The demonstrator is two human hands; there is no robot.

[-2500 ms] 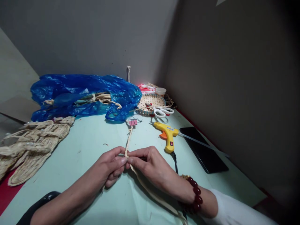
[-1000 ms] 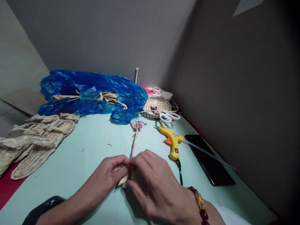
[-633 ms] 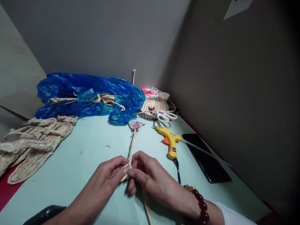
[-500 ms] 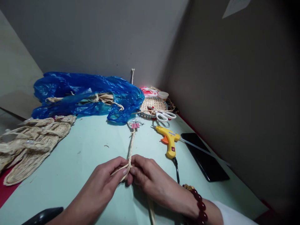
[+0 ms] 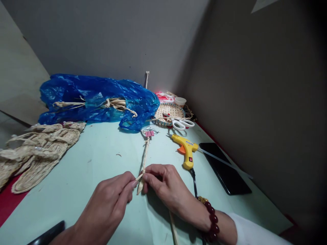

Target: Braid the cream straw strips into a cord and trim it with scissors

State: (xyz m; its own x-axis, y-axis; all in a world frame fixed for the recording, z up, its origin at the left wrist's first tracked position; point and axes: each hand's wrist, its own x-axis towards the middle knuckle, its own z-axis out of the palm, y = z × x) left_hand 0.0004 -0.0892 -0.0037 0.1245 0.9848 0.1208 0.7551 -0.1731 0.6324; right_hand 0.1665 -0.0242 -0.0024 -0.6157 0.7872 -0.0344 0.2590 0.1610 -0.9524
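A pale straw braid (image 5: 145, 153) runs from a small pink piece (image 5: 149, 133) on the table toward me. My right hand (image 5: 166, 187) pinches the near end of the braid between thumb and forefinger. Just left of it, my left hand (image 5: 114, 197) is closed on a thin straw strand (image 5: 139, 177) that leads out of the braid. A wider flat strand (image 5: 140, 188) hangs down between the two hands. Another long pale strip (image 5: 174, 228) lies below my right wrist, which wears a dark red bead bracelet (image 5: 214, 219).
Woven straw sandals (image 5: 43, 160) lie at left. Behind are a blue plastic bag (image 5: 102, 88) with straw, a woven basket (image 5: 170, 114) and white-handled scissors (image 5: 182, 124). To the right lie a yellow glue gun (image 5: 187, 149) with its cord and a black phone (image 5: 224, 173).
My left hand has drawn slightly away to the left, pulling one strand out sideways. My right hand stays on the braid. The whole view has shifted slightly.
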